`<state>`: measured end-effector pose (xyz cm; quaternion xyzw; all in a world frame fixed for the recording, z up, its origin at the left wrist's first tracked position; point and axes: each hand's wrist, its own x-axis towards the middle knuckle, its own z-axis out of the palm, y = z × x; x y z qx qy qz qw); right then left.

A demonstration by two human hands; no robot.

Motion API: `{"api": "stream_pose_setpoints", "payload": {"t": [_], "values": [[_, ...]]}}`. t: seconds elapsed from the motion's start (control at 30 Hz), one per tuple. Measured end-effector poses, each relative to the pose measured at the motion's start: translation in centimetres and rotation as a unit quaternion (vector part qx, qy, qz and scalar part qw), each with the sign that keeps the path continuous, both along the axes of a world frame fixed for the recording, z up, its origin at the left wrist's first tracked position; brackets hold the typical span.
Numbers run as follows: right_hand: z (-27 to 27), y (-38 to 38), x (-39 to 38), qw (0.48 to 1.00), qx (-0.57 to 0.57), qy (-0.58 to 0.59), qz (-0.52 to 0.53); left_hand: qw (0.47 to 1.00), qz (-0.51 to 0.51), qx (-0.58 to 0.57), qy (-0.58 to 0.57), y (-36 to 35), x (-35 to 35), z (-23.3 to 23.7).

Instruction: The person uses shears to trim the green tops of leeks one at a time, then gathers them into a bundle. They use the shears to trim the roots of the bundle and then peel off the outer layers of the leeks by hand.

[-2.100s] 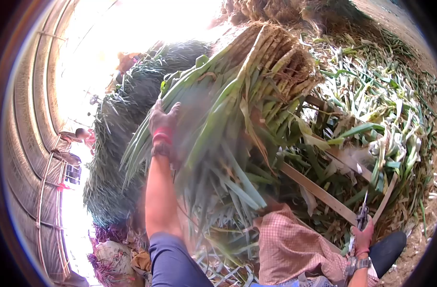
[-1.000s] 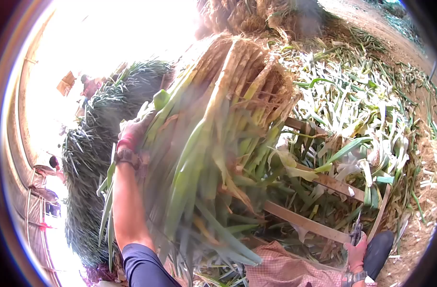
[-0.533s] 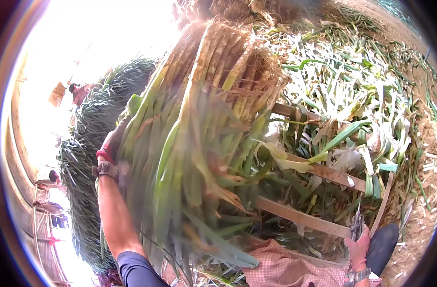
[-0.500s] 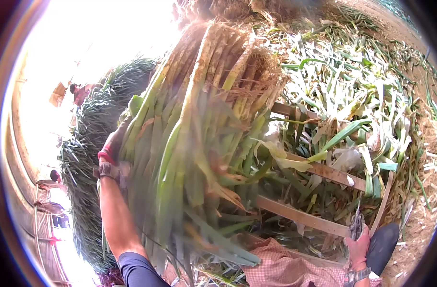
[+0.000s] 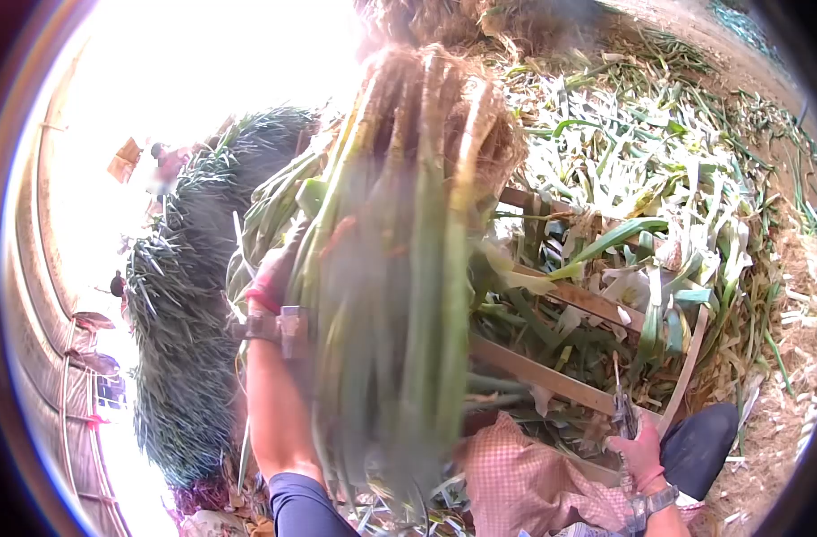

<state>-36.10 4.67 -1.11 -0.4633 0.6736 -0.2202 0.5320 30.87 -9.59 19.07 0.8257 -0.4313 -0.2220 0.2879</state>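
Observation:
A large bundle of long green onions (image 5: 408,242) hangs in front of me, roots at the top and green leaves below. On its left side my left hand (image 5: 279,273), in a pink-red glove, is closed round the stalks, the fingertips hidden behind leaves. A strapped device sits on that wrist. At lower right, my right hand (image 5: 639,452) in a pink glove is wrapped round a grey air blow gun (image 5: 621,403), its thin nozzle pointing up. That hand is beside a wooden slat frame (image 5: 552,371).
A tall stack of green onions (image 5: 185,313) stands at left. Loose peeled leaves (image 5: 641,179) are heaped at right, with more rooty bundles (image 5: 462,18) at the back. A pink checked cloth (image 5: 516,465) covers my lap. People (image 5: 169,163) are far off at left.
My left hand has moved right with the onion bundle, which now hangs more upright and is blurred. The right hand with the blow gun has shifted a little left in view.

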Motion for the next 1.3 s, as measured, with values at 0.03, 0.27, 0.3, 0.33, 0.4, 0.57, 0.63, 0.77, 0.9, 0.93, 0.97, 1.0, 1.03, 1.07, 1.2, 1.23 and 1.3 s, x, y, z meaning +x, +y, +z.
{"api": "stream_pose_setpoints", "payload": {"t": [0.03,0.27,0.3,0.33,0.4,0.57,0.63,0.77,0.9,0.93,0.97,1.0,1.03,1.07,1.2,1.23,1.3], "values": [[-0.4,0.3,-0.3,1.0,-0.004,-0.002,0.0,1.0,-0.014,-0.004,-0.005,0.3,-1.4,0.2],[1.4,3.7,-2.2,0.994,-0.017,-0.109,0.006,0.905,-0.255,0.072,-0.333,-0.1,-8.7,-3.4],[2.0,3.9,-2.6,0.994,-0.02,-0.107,0.003,0.941,-0.204,0.025,-0.269,0.0,-12.2,-3.5],[2.3,4.3,-3.2,0.994,-0.047,-0.098,0.016,0.967,-0.127,0.075,-0.208,0.1,-16.5,-2.4],[4.2,5.2,-4.0,0.994,-0.047,-0.091,0.024,0.972,-0.062,0.155,-0.167,0.4,-23.7,-1.9],[2.7,7.7,-7.0,0.99,-0.056,-0.131,0.019,0.941,-0.118,0.233,-0.216,4.8,-39.6,-0.3],[1.3,8.5,-7.6,0.987,-0.102,-0.117,0.048,0.932,-0.111,0.169,-0.301,6.5,-42.7,-2.9],[2.1,9.4,-9.1,0.986,-0.078,-0.085,0.119,0.928,-0.211,0.14,-0.272,10.3,-46.8,-2.0],[3.9,10.0,-10.9,0.985,-0.079,-0.079,0.131,0.977,-0.188,-0.018,-0.102,14.3,-45.3,-0.7],[4.6,9.9,-11.3,0.985,-0.062,-0.105,0.119,0.964,-0.161,-0.059,-0.202,15.8,-44.1,-1.2],[5.0,10.1,-11.6,0.984,-0.045,-0.132,0.108,0.959,-0.127,0.021,-0.253,17.3,-44.7,1.5],[3.4,10.1,-11.6,0.979,-0.056,-0.167,0.105,0.946,-0.091,0.021,-0.31,18.6,-43.5,0.7],[2.3,10.6,-11.9,0.978,-0.055,-0.172,0.108,0.929,-0.056,0.021,-0.365,19.8,-42.3,-0.8],[2.2,10.9,-11.9,0.977,-0.076,-0.176,0.09,0.928,-0.054,0.023,-0.369,20.1,-42.0,-1.7],[3.9,11.0,-11.9,0.969,-0.06,-0.238,0.021,0.945,-0.017,0.214,-0.248,19.2,-43.7,-2.7],[3.1,11.0,-11.9,0.964,-0.078,-0.254,-0.001,0.939,-0.031,0.26,-0.222,19.2,-45.0,-3.0],[3.6,10.8,-11.7,0.953,-0.079,-0.292,-0.014,0.942,-0.091,0.253,-0.2,20.1,-46.8,-5.2]]}}
